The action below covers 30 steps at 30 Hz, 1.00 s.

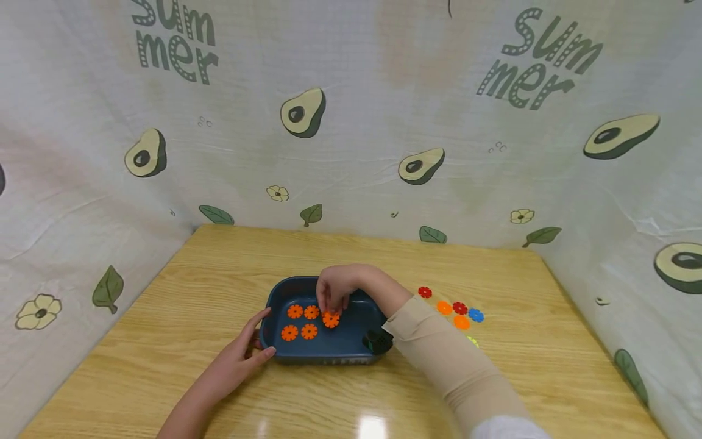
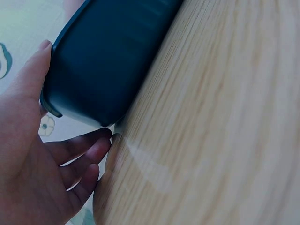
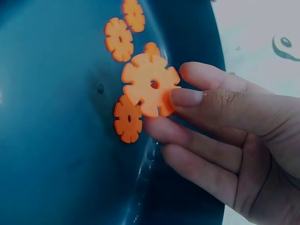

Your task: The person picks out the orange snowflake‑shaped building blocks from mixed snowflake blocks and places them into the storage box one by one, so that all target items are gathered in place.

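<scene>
A dark blue tray (image 1: 351, 347) stands on the wooden table. My left hand (image 1: 241, 353) holds its left end, with the thumb and a finger at the rim; the other fingers lie loosely bent beside the lower edge in the left wrist view. Over the inside of the tray, my right hand (image 1: 340, 286) pinches an orange notched plastic disc (image 3: 140, 75) between thumb and fingers. Several like orange discs (image 1: 289, 333) lie spread on the left part of the tray floor. One of them is partly hidden behind the held disc in the right wrist view.
Right of the tray, partly behind my right sleeve (image 1: 439, 347), lie loose discs: red (image 1: 425, 292), orange (image 1: 444, 308), blue (image 1: 476, 315) and yellow-green (image 1: 473, 341). A small black device (image 1: 377, 342) sits by the right wrist. Patterned cloth (image 1: 351, 171) hangs behind the table (image 1: 258, 256).
</scene>
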Each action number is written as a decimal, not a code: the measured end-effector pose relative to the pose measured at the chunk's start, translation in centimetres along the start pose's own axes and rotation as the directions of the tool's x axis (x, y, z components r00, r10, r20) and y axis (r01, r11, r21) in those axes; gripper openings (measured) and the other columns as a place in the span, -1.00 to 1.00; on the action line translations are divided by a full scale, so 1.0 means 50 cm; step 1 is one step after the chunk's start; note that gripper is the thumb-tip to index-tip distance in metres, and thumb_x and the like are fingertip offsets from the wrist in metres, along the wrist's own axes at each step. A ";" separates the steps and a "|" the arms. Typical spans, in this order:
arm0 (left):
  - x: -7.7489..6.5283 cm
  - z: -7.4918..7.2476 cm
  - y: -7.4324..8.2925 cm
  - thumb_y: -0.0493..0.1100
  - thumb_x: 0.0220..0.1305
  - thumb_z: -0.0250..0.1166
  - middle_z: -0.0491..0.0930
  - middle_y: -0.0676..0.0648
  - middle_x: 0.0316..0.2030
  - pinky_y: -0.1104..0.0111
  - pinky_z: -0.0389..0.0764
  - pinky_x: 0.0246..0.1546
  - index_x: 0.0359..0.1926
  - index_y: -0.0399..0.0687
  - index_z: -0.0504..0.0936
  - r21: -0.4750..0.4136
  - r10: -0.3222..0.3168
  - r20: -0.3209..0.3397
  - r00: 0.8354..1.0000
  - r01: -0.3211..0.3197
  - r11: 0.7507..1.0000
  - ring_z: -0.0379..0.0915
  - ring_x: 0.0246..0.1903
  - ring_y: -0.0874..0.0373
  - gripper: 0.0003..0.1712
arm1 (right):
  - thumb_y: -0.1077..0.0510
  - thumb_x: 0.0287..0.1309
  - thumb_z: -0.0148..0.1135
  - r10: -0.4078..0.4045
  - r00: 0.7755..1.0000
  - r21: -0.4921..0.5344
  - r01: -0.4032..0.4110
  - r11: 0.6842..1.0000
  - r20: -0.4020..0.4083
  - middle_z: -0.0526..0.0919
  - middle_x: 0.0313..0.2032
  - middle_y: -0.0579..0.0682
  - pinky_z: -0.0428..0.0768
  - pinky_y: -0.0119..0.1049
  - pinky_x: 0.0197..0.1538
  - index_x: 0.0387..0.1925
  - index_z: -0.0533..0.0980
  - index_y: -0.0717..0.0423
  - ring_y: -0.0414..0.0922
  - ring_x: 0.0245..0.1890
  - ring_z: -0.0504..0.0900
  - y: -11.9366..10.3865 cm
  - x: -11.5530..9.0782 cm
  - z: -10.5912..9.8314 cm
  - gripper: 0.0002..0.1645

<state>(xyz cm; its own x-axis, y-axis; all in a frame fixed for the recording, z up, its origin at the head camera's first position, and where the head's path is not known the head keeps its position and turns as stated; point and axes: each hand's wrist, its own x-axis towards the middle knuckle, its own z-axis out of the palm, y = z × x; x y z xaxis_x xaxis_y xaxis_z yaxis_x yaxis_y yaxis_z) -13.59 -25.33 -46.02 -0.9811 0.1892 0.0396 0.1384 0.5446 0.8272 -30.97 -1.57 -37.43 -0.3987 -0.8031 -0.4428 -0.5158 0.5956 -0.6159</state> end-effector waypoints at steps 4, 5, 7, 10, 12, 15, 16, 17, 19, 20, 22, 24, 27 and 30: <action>0.001 0.001 0.000 -0.05 0.35 0.28 0.49 -0.10 -0.06 0.39 0.40 -0.31 0.49 0.18 0.05 -0.006 0.002 -0.002 1.000 -0.002 1.000 0.41 -0.20 0.16 -0.18 | 0.53 0.11 0.21 0.000 1.000 -0.042 0.002 0.999 0.029 0.71 -0.43 -0.06 0.64 -0.03 -0.22 -0.44 0.71 0.11 -0.08 -0.47 0.68 -0.009 0.005 -0.001 -0.68; 0.001 0.001 0.000 -0.05 0.35 0.28 0.49 -0.10 -0.06 0.39 0.40 -0.31 0.49 0.18 0.05 -0.006 0.002 -0.002 1.000 -0.002 1.000 0.41 -0.20 0.16 -0.18 | 0.52 0.11 0.22 0.002 0.999 -0.051 0.000 0.999 0.039 0.71 -0.43 -0.06 0.64 -0.06 -0.23 -0.43 0.72 0.11 -0.07 -0.47 0.68 -0.011 0.006 -0.001 -0.69; 0.001 0.000 0.001 -0.05 0.35 0.28 0.49 -0.10 -0.06 0.40 0.40 -0.31 0.49 0.18 0.05 -0.007 0.001 -0.002 1.000 -0.001 1.000 0.41 -0.20 0.16 -0.18 | 0.52 0.12 0.22 0.008 0.998 -0.067 -0.004 0.998 0.057 0.71 -0.42 -0.06 0.65 -0.11 -0.26 -0.42 0.72 0.11 -0.05 -0.46 0.69 -0.013 0.009 -0.001 -0.70; 0.002 0.000 0.000 -0.06 0.35 0.28 0.49 -0.10 -0.06 0.40 0.40 -0.31 0.49 0.18 0.05 -0.007 -0.002 0.000 1.000 0.002 1.000 0.41 -0.21 0.16 -0.19 | 0.51 0.11 0.25 0.013 0.997 -0.092 -0.006 0.996 0.081 0.69 -0.40 -0.07 0.65 -0.19 -0.29 -0.40 0.71 0.10 -0.06 -0.45 0.69 -0.014 0.015 -0.001 -0.72; 0.002 0.000 0.000 -0.06 0.35 0.28 0.49 -0.10 -0.07 0.40 0.41 -0.30 0.49 0.18 0.05 -0.007 -0.006 0.001 1.000 0.006 1.000 0.42 -0.20 0.16 -0.18 | 0.50 0.10 0.28 0.015 0.995 -0.104 -0.005 0.995 0.097 0.68 -0.38 -0.08 0.65 -0.20 -0.29 -0.40 0.70 0.11 -0.08 -0.46 0.68 -0.013 0.019 -0.001 -0.74; 0.002 -0.001 0.000 -0.07 0.35 0.28 0.49 -0.10 -0.08 0.40 0.41 -0.30 0.49 0.17 0.05 -0.009 -0.011 0.005 1.000 0.011 1.000 0.42 -0.21 0.15 -0.18 | 0.50 0.07 0.31 0.020 0.992 -0.115 -0.005 0.993 0.123 0.66 -0.37 -0.08 0.65 -0.19 -0.28 -0.39 0.69 0.11 -0.10 -0.46 0.67 -0.013 0.025 0.002 -0.75; 0.002 -0.001 0.000 -0.07 0.35 0.28 0.49 -0.10 -0.07 0.40 0.41 -0.30 0.49 0.17 0.05 -0.009 -0.014 0.005 1.000 0.014 1.000 0.42 -0.21 0.15 -0.18 | 0.50 0.07 0.31 0.021 0.991 -0.116 -0.006 0.993 0.131 0.66 -0.36 -0.08 0.65 -0.18 -0.27 -0.39 0.69 0.11 -0.11 -0.46 0.67 -0.012 0.026 0.003 -0.75; 0.002 -0.001 0.000 -0.07 0.34 0.28 0.49 -0.10 -0.07 0.40 0.41 -0.30 0.49 0.17 0.06 -0.010 -0.017 0.006 1.000 0.017 1.000 0.42 -0.21 0.15 -0.18 | 0.51 0.06 0.31 0.023 0.990 -0.113 -0.008 0.994 0.138 0.67 -0.36 -0.07 0.65 -0.16 -0.26 -0.38 0.69 0.12 -0.10 -0.46 0.67 -0.012 0.028 0.005 -0.75; 0.002 0.000 0.001 -0.07 0.35 0.28 0.50 -0.11 -0.05 0.40 0.41 -0.30 0.49 0.17 0.06 -0.012 -0.016 0.006 1.000 0.016 1.000 0.42 -0.20 0.15 -0.18 | 0.51 0.06 0.31 0.028 0.988 -0.110 -0.011 0.994 0.150 0.67 -0.36 -0.07 0.64 -0.15 -0.25 -0.38 0.69 0.12 -0.09 -0.46 0.68 -0.011 0.031 0.008 -0.75; 0.002 0.000 0.001 -0.07 0.35 0.28 0.49 -0.11 -0.04 0.40 0.41 -0.29 0.49 0.17 0.06 -0.013 -0.016 0.005 1.000 0.016 1.000 0.42 -0.20 0.15 -0.18 | 0.52 0.06 0.31 0.029 0.988 -0.111 -0.012 0.994 0.155 0.68 -0.36 -0.06 0.65 -0.15 -0.26 -0.38 0.69 0.13 -0.09 -0.46 0.68 -0.011 0.032 0.010 -0.75; 0.002 0.000 0.002 -0.07 0.35 0.28 0.49 -0.11 -0.04 0.40 0.41 -0.29 0.49 0.17 0.06 -0.014 -0.017 0.005 1.000 0.017 1.000 0.42 -0.20 0.14 -0.18 | 0.52 0.05 0.31 0.031 0.986 -0.113 -0.012 0.993 0.164 0.69 -0.38 -0.05 0.65 -0.17 -0.27 -0.38 0.69 0.13 -0.08 -0.46 0.68 -0.010 0.034 0.013 -0.75; 0.002 0.000 0.002 -0.06 0.35 0.28 0.49 -0.11 -0.04 0.40 0.41 -0.28 0.49 0.16 0.06 -0.014 -0.016 0.006 1.000 0.017 1.000 0.42 -0.19 0.15 -0.19 | 0.52 0.05 0.31 0.031 0.985 -0.117 -0.012 0.993 0.169 0.69 -0.39 -0.04 0.65 -0.19 -0.29 -0.39 0.68 0.13 -0.07 -0.46 0.68 -0.009 0.036 0.016 -0.75; 0.002 0.000 0.002 -0.07 0.35 0.28 0.49 -0.10 -0.06 0.40 0.41 -0.29 0.49 0.16 0.06 -0.014 -0.023 0.005 1.000 0.023 1.000 0.42 -0.20 0.14 -0.18 | 0.51 0.05 0.32 0.029 0.985 -0.122 -0.008 0.993 0.172 0.70 -0.41 -0.03 0.65 -0.18 -0.29 -0.39 0.69 0.13 -0.05 -0.46 0.68 -0.010 0.039 0.018 -0.75; 0.002 0.001 0.001 -0.08 0.34 0.29 0.49 -0.10 -0.06 0.40 0.41 -0.29 0.49 0.16 0.06 -0.011 -0.027 0.003 1.000 0.027 1.000 0.42 -0.20 0.14 -0.18 | 0.52 0.04 0.32 0.029 0.984 -0.116 -0.008 0.993 0.176 0.70 -0.42 -0.02 0.65 -0.15 -0.28 -0.39 0.68 0.14 -0.03 -0.46 0.68 -0.011 0.041 0.019 -0.76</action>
<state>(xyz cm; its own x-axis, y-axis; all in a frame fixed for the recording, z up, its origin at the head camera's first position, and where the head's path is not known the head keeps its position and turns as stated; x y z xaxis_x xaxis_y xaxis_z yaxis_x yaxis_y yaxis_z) -13.67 -25.24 -46.02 -0.9841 0.1770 0.0157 0.1105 0.5401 0.8343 -30.79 -3.53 -38.62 -0.2735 -0.7760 -0.5683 -0.5971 0.6002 -0.5322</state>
